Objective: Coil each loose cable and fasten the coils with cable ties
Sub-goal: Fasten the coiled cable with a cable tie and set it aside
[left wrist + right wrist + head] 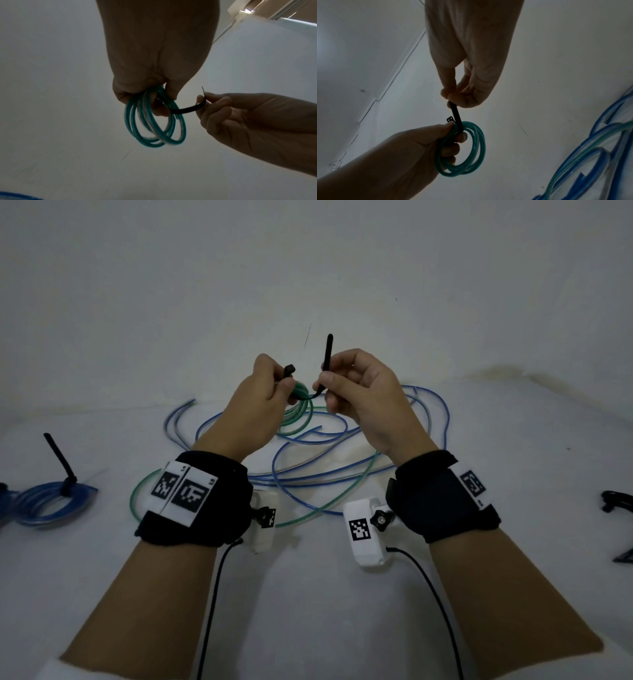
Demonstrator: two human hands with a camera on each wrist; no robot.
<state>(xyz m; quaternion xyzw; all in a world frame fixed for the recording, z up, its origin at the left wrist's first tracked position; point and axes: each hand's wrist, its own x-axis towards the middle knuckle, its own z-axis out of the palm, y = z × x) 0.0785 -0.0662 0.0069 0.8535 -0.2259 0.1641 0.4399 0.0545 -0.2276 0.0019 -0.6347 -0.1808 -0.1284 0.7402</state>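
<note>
My left hand [270,392] holds a small green cable coil [154,129] up above the white surface, fingers curled through its loops [462,151]. A black cable tie [327,361] runs under the coil; its square head [290,369] sticks up by my left thumb. My right hand [346,392] pinches the tie's strap [456,115] between thumb and forefinger, with the tail pointing up. In the left wrist view the strap [188,108] stretches from the coil to my right fingers [214,102].
Loose blue cables [342,440] and a green cable [325,501] lie tangled on the white surface under my hands. A tied blue coil [54,501] with a black tie sits at the left. Several spare black ties [616,501] lie at the right edge.
</note>
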